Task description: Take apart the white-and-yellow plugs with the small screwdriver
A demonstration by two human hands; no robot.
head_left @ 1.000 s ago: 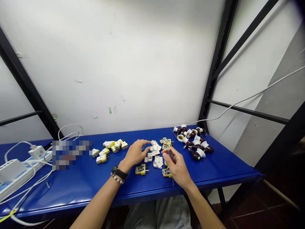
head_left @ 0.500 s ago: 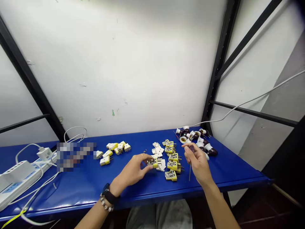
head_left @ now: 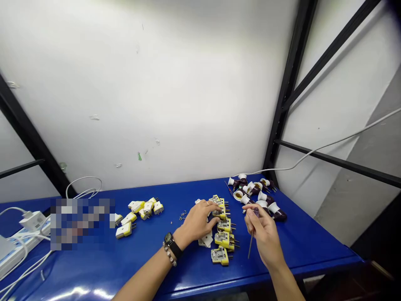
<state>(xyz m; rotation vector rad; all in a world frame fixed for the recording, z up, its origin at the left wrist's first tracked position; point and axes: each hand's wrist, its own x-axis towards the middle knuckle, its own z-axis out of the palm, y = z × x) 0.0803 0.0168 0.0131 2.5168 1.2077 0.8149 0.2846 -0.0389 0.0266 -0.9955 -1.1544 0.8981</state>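
- Left hand (head_left: 199, 223) is held low over the blue worktop (head_left: 300, 246), with its fingers (head_left: 213, 205) curled down onto the top of a column of yellow-and-white electrical plugs (head_left: 224, 241); whether a plug is gripped or only touched cannot be told from this angle.
- Right hand (head_left: 265, 238) is closed in a pinch around a small screwdriver (head_left: 251, 244) with a dark purple handle, and the thin shaft is angled downward.
- Plugs in the column are set between the two hands, with their metal prongs turned to the right.
- A white plug cover (head_left: 206, 240) is lying beside the column, just under the left hand.
- Tiny screws (head_left: 182, 216) are scattered on the worktop to the left of the left hand.
- Another cluster of white-and-yellow plugs (head_left: 144, 208) is placed farther left, beside a pixelated patch (head_left: 81, 223).
- Dark maroon and white lamp holders (head_left: 253, 196) are heaped beyond the right hand.
- A black wristwatch (head_left: 169, 239) and a beaded bracelet (head_left: 169, 253) are worn on the left wrist.
- A white power strip (head_left: 40, 230) is placed at the worktop's far left.
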